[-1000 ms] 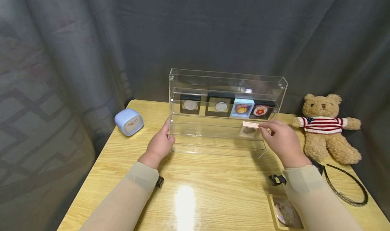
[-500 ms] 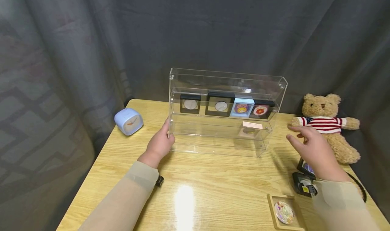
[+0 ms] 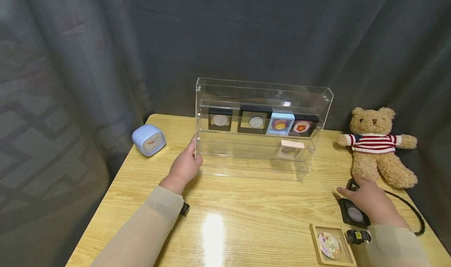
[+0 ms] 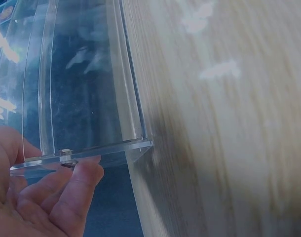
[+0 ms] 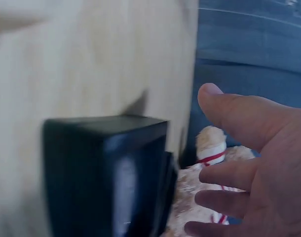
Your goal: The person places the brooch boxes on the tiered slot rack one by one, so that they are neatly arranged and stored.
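Nearest, on the wooden table [image 3: 253,212], a wooden frame [image 3: 315,243] lies flat with a patterned disc [image 3: 329,245] inside. Just beyond it lies the nearer black frame [image 3: 344,211], then the farther black frame [image 3: 349,183], partly hidden by the right hand [image 3: 373,200]. That hand is the main change: a second ago its fingertips were on the pink frame [image 3: 292,144]; now it is over the black pair, fingers loosely extended, thumb apart, grasping nothing. Whether a fingertip brushes the farther one cannot be told. Left hand [image 3: 183,165] grasps the left side panel of the clear acrylic shelf [image 3: 243,149], as before. The pink frame stands unheld at the right end of the tier below the row, so that placement looks finished and the right hand looks free for another piece. The row above holds four frames: two black with pale discs, one blue, one black with a red flower. Blue clock [image 3: 148,140] sits left; teddy bear [image 3: 374,141] right; dark curtain [image 3: 246,44] behind.
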A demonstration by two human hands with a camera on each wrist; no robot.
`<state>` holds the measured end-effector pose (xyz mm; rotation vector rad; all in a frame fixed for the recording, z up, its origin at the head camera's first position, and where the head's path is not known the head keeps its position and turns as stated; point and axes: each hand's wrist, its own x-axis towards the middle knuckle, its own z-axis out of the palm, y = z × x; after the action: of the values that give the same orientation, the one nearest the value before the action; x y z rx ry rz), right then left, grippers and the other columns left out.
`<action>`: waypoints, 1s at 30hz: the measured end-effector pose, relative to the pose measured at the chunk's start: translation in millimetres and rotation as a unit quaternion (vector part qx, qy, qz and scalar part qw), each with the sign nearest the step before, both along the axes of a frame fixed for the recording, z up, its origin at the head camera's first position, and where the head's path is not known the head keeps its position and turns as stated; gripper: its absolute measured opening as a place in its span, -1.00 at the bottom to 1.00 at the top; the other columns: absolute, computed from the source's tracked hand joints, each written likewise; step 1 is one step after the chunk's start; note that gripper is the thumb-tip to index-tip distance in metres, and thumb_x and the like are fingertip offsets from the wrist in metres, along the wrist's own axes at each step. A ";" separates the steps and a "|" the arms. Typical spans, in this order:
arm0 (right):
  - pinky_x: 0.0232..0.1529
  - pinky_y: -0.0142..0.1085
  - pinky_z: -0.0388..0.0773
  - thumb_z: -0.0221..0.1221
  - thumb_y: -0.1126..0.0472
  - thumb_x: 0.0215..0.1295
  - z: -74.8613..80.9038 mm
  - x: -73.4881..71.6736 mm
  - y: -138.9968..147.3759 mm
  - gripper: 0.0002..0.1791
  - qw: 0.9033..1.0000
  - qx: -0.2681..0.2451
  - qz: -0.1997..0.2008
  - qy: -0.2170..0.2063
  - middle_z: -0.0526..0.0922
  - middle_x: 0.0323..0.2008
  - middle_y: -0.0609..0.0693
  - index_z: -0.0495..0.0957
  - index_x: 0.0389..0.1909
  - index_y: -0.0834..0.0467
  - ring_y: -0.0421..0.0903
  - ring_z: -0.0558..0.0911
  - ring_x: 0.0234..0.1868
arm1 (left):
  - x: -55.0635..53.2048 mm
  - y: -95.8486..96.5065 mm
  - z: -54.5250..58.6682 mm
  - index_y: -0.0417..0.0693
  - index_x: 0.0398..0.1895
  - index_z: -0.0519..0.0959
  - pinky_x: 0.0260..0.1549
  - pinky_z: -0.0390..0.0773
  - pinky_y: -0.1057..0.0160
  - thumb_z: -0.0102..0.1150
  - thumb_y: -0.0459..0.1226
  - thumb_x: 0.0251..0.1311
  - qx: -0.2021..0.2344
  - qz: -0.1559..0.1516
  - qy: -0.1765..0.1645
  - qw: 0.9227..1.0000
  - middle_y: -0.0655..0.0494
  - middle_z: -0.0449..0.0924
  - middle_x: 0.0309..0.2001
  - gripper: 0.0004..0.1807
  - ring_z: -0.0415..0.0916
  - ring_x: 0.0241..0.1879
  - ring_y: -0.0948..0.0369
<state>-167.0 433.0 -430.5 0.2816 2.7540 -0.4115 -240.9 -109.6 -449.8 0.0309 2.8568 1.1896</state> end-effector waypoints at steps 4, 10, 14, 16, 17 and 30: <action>-0.02 0.40 0.31 0.08 -0.53 0.15 -8.6 2.1 1.2 0.35 0.999 -0.008 -0.013 -0.040 0.01 0.23 0.73 0.00 0.33 0.69 0.66 0.15 0.17 | 0.3 0.3 -0.3 0.61 0.56 -0.32 -0.65 0.45 0.15 -0.07 -0.22 0.40 -0.003 0.000 0.003 1.000 -0.10 0.61 -0.03 -0.11 0.36 -0.67 0.11; -0.03 0.41 0.30 0.13 -0.43 0.21 -10.9 4.1 -0.1 0.17 0.999 -0.029 -0.017 -0.018 0.02 0.25 0.71 0.16 0.34 0.58 0.66 0.12 0.18 | 0.2 0.5 -0.9 0.61 0.56 -0.31 -0.64 0.45 0.15 -0.07 -0.23 0.39 -0.001 0.002 0.005 1.000 -0.10 0.61 -0.03 -0.11 0.36 -0.67 0.11; -0.07 0.37 0.35 0.15 -0.39 0.24 -11.5 5.7 -1.1 0.07 0.998 -0.052 -0.026 -0.002 0.01 0.25 0.68 0.22 0.32 0.51 0.63 0.16 0.17 | 0.0 0.4 -1.6 0.61 0.56 -0.31 -0.64 0.45 0.15 -0.07 -0.23 0.39 -0.001 0.002 0.007 1.000 -0.10 0.60 0.03 -0.10 0.36 -0.66 0.11; -0.08 0.36 0.37 0.15 -0.44 0.19 -13.5 4.9 -0.2 0.20 0.997 -0.053 -0.052 -0.016 -0.01 0.27 0.67 0.08 0.39 0.54 0.63 0.18 0.16 | 0.0 0.7 -1.7 0.62 0.55 -0.32 -0.64 0.45 0.14 -0.07 -0.23 0.39 0.000 0.001 0.007 1.000 -0.10 0.59 0.06 -0.10 0.37 -0.66 0.10; -0.08 0.36 0.37 0.14 -0.48 0.16 -14.9 4.4 0.6 0.29 0.996 -0.051 -0.068 -0.028 -0.02 0.28 0.68 -0.02 0.42 0.55 0.63 0.19 0.16 | 0.1 0.8 -1.7 0.63 0.55 -0.32 -0.63 0.45 0.14 -0.06 -0.23 0.39 0.000 0.001 0.006 1.000 -0.10 0.58 0.09 -0.10 0.38 -0.65 0.10; -0.38 0.07 0.51 0.22 -0.22 0.25 -1.1 -0.6 -8.6 0.19 0.991 -0.058 -0.069 0.097 0.21 0.13 0.64 -0.20 0.47 0.52 0.43 0.47 -0.09 | 1.1 1.0 0.1 0.63 0.55 -0.31 -0.62 0.45 0.13 -0.07 -0.21 0.39 -0.003 0.006 0.005 1.000 -0.12 0.60 0.04 -0.11 0.39 -0.65 0.09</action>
<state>-167.5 424.4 -431.6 0.4260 2.8938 -0.6660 -239.8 -108.7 -449.7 0.0193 2.8743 1.1866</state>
